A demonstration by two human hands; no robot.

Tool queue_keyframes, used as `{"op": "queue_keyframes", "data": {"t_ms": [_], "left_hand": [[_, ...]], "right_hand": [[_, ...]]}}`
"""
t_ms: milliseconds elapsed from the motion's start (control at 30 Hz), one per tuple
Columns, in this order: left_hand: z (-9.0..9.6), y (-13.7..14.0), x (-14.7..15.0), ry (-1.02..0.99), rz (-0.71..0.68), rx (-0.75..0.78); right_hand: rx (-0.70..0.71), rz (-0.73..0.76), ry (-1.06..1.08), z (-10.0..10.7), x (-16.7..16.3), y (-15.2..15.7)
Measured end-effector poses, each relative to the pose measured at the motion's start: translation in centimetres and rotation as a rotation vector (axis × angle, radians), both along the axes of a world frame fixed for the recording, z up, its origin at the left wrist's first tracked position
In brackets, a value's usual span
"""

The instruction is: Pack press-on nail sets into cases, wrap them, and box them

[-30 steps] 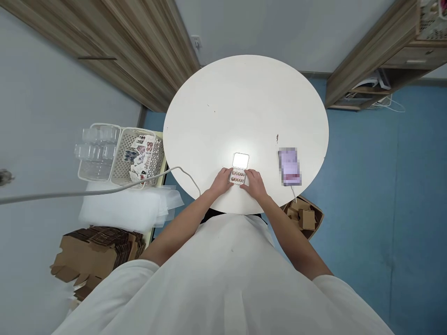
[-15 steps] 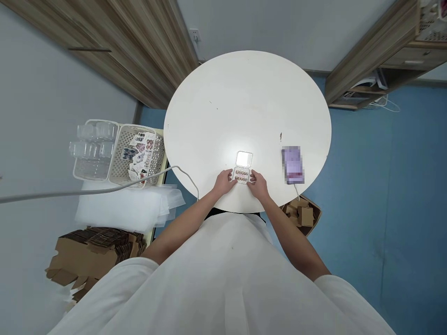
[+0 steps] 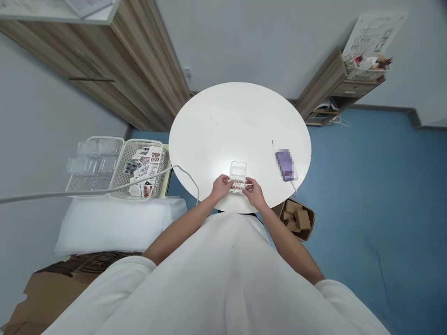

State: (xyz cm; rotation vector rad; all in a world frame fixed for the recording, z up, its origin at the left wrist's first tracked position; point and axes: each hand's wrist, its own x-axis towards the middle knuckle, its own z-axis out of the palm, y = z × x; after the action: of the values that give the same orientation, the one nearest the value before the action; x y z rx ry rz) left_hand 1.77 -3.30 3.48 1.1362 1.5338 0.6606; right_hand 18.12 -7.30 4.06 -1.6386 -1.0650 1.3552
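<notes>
A small clear plastic case (image 3: 237, 188) is near the front edge of the white round table, with its hinged lid (image 3: 238, 168) standing open away from me. Inside are two rows of small, glossy, brownish-pink pieces that look like press-on nails (image 3: 237, 182). My left hand (image 3: 220, 187) grips the case's left side, its thumb at the rim. On the opposite side, my right hand (image 3: 255, 193) holds the right edge with bent fingers. Whether the case rests on the tabletop or is slightly raised, I cannot tell.
A phone (image 3: 286, 165) with a cable lies to the right on the table (image 3: 237, 116). Left stand white baskets (image 3: 162, 179) with nail cards and clear boxes, above white packing sheets (image 3: 122, 225). A carton (image 3: 309, 235) sits below right. A grey cable (image 3: 115, 190) crosses the left.
My view has tilted up, showing more of the wall and shelves. Both hands stay at the case's sides. The lid remains open, and the glare on it has faded.
</notes>
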Motion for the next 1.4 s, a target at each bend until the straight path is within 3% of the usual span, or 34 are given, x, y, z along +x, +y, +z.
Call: {"op": "queue_keyframes", "data": {"t_ms": [133,433,567,733,1033,1400], "left_hand": [[1.4,-0.8,-1.7,-0.160,-0.066,0.006],[3.2,-3.3,-5.1,-0.502,-0.187,-0.179],[3.4,-3.6,-5.5,-0.570,-0.204,-0.173],[3.6,-3.8,-5.7,-0.615,-0.270,-0.233],[3.7,-4.1,-5.3,-0.757,-0.191,-0.398],[3.6,-4.5,-4.1,-0.774,-0.145,-0.413]], "right_hand": [[0.047,-0.063,0.044,0.9,-1.2,-1.3],[0.082,-0.162,0.161,2.9,-2.8,-4.1],[0.026,-0.215,0.215,3.2,-2.5,-3.7],[-0.026,-0.180,0.352,3.6,-1.9,-2.8],[0.106,-0.177,0.280,3.8,-1.9,-3.1],[0.043,-0.263,0.297,3.8,-2.1,-4.7]]}}
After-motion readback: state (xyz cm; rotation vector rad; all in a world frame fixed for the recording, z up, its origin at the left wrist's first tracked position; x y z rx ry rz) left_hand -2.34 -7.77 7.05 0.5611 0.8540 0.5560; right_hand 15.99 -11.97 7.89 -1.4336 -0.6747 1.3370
